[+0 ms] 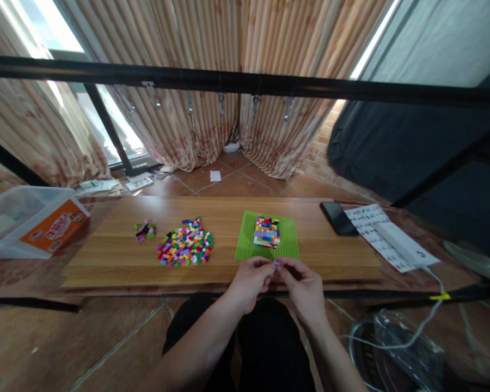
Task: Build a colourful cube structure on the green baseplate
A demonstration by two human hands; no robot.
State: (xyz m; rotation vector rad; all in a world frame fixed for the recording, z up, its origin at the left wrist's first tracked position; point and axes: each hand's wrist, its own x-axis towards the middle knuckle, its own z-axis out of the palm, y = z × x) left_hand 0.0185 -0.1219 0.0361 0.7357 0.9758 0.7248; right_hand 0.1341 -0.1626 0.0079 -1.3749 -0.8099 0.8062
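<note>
Just in front of the green baseplate, my left hand and my right hand meet with their fingertips pinched together. Between them shows a tiny purple toy brick, which both hands seem to grip; most of it is hidden by the fingers. On the baseplate stands a block of stacked multicoloured bricks, with white along its lower front. To the left lies a big loose pile of small coloured bricks.
A smaller heap of purple, green and dark pieces lies farther left. At the left end stands a clear plastic box with an orange label. A black phone and printed sheets lie right. A black bar crosses ahead.
</note>
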